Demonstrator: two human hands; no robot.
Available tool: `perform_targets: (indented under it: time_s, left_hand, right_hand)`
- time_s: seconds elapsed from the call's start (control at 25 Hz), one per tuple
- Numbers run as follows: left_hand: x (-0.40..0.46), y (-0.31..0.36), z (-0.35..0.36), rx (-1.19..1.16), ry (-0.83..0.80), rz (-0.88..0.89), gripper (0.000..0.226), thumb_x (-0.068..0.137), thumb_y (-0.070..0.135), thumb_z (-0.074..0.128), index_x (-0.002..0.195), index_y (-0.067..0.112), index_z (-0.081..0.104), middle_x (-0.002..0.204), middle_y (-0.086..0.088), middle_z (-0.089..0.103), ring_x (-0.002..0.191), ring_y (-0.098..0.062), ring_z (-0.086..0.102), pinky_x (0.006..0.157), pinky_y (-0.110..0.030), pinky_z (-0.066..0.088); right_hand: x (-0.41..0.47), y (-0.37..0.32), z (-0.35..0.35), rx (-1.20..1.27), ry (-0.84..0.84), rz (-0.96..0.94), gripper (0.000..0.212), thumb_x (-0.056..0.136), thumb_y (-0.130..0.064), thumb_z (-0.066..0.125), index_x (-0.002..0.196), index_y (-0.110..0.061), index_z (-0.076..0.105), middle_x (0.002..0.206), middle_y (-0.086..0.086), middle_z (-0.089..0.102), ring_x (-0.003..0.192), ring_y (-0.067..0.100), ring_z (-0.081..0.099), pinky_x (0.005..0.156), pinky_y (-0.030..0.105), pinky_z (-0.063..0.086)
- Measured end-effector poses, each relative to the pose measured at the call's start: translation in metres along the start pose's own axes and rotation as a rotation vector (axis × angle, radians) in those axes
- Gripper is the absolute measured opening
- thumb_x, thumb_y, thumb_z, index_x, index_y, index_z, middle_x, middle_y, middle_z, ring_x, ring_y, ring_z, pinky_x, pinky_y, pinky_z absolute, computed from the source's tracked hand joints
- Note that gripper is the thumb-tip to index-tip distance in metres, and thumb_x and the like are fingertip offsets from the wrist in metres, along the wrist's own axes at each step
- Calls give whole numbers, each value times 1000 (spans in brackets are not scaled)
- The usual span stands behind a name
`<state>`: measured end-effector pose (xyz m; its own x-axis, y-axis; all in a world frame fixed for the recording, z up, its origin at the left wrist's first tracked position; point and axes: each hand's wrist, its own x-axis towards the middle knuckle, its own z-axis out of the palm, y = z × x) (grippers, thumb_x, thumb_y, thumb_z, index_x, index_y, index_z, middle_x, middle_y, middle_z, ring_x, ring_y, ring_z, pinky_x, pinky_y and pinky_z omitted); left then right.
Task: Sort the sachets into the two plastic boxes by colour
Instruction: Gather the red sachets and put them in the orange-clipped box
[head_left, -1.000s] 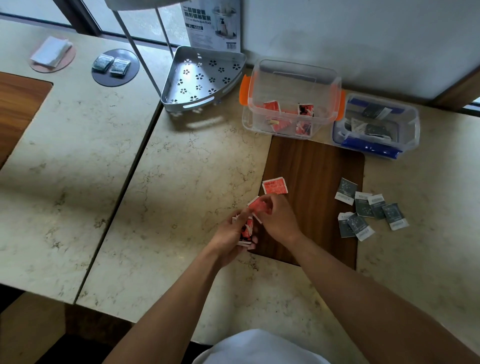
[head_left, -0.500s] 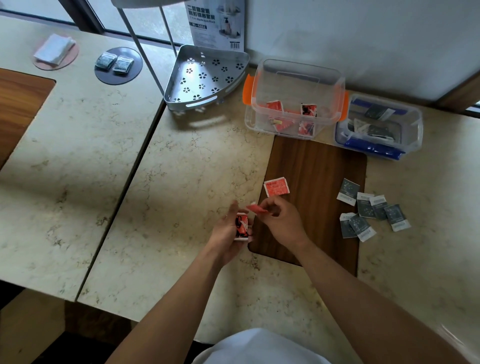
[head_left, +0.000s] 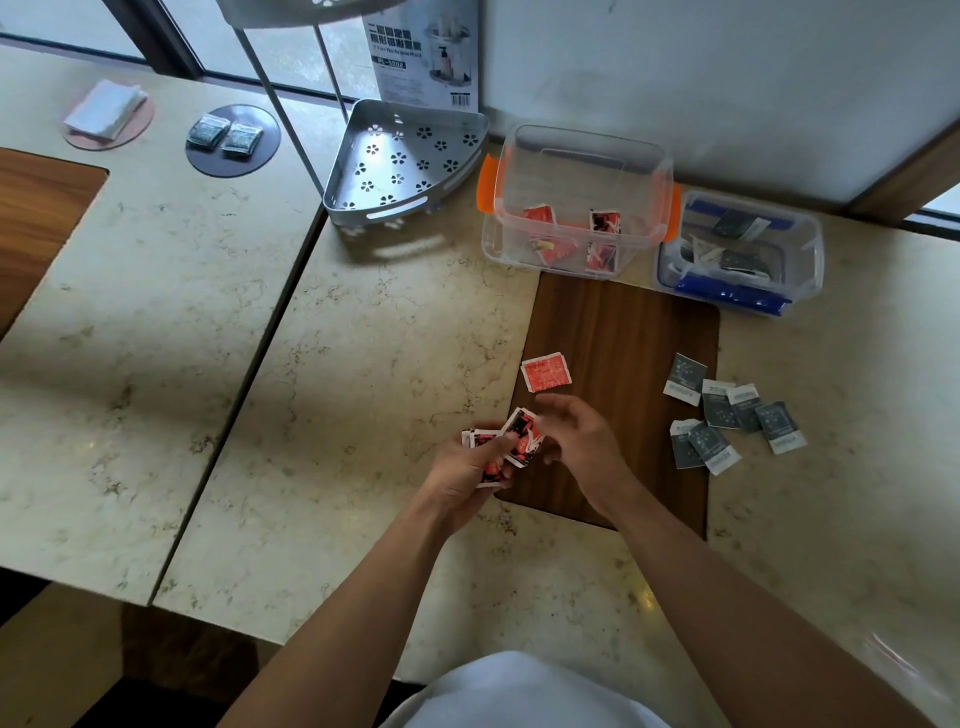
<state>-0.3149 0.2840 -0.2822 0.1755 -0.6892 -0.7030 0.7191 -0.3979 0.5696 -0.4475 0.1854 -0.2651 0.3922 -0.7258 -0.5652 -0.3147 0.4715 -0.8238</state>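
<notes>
My left hand (head_left: 465, 475) grips a small stack of red sachets (head_left: 506, 442) at the left edge of the wooden board (head_left: 623, 338). My right hand (head_left: 582, 441) hovers just right of the stack, fingers spread, its fingertips close to the top sachet. One more red sachet (head_left: 545, 371) lies flat on the board beyond my hands. Several grey sachets (head_left: 727, 415) lie scattered at the board's right edge. The clear box with orange clips (head_left: 582, 156) holds red sachets. The clear box with blue clips (head_left: 800, 254) holds grey ones.
A grey perforated corner shelf (head_left: 405, 161) on a pole stands left of the orange-clip box. On the left table, a dark coaster (head_left: 234, 140) carries two dark packets and a pink coaster (head_left: 109, 111) carries a folded napkin. A white wall backs the boxes.
My right hand has added its red sachet to the stack in my left hand and let go; its fingers now spread beside the stack.
</notes>
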Motion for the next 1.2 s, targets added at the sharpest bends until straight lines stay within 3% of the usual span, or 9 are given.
perform_targets:
  time_s: [0.16, 0.32, 0.44, 0.52, 0.64, 0.76, 0.92, 1.08, 1.2]
  left_hand:
    - [-5, 1, -2, 24, -87, -105, 57, 91, 50, 63, 118, 0, 66, 89, -19, 70, 66, -26, 65, 58, -33, 54]
    - [-1, 1, 3, 36, -94, -132, 64, 88, 52, 64, 124, -1, 62, 118, -28, 70, 101, -40, 72, 88, -48, 61]
    - [8, 5, 6, 13, -27, -143, 62, 88, 51, 67, 119, -3, 64, 96, -21, 71, 75, -29, 71, 69, -39, 61]
    - [16, 8, 6, -29, 0, -155, 66, 85, 57, 68, 123, 3, 62, 80, -12, 63, 61, -22, 60, 60, -34, 54]
    - [29, 16, 7, -97, 1, -169, 66, 85, 68, 57, 123, 14, 64, 76, -7, 58, 59, -20, 55, 59, -32, 51]
    - [40, 22, 7, -109, 14, -168, 65, 85, 70, 56, 111, 12, 65, 77, -7, 61, 63, -21, 59, 64, -36, 56]
    - [49, 23, 9, -99, 39, -146, 61, 87, 65, 56, 113, 11, 65, 87, -10, 70, 74, -26, 68, 75, -41, 59]
    - [49, 21, 12, -79, 56, -133, 59, 92, 64, 51, 117, 12, 66, 90, -11, 72, 75, -25, 70, 76, -41, 60]
    - [47, 20, 15, -56, 53, -117, 64, 91, 67, 49, 120, 12, 66, 89, -11, 69, 71, -23, 67, 75, -41, 59]
  right_hand:
    - [-2, -7, 3, -76, -130, -26, 21, 87, -2, 73, 107, -6, 70, 96, 8, 75, 70, 5, 68, 58, 14, 50]
    - [-4, -11, 10, -105, -216, 31, 16, 86, -7, 75, 101, -8, 69, 94, 9, 74, 78, 15, 75, 65, 26, 60]
    - [8, -8, 15, -270, -173, -47, 13, 86, -12, 76, 96, -14, 68, 88, 4, 68, 71, 12, 68, 66, 26, 58]
    - [26, -8, 11, -345, -39, -107, 14, 87, -11, 71, 100, -14, 68, 98, 4, 64, 84, 11, 63, 72, 18, 50]
    - [59, -5, -3, -700, 212, -261, 35, 87, -8, 67, 121, -17, 64, 117, 9, 54, 111, 22, 54, 92, 24, 46]
    - [82, -7, -12, -1081, 146, -395, 58, 84, -14, 71, 139, -22, 54, 139, 11, 45, 131, 32, 40, 110, 41, 40]
    - [87, -5, -21, -1304, 102, -487, 48, 85, -30, 67, 132, -19, 60, 130, 8, 57, 120, 27, 51, 100, 39, 45]
    - [73, -2, -27, -1118, 213, -461, 27, 97, -31, 52, 100, -15, 72, 92, 4, 66, 83, 18, 61, 71, 28, 43]
    - [54, -11, -23, -428, 146, -90, 28, 101, -27, 48, 85, -15, 68, 75, 1, 66, 67, 12, 59, 60, 24, 41]
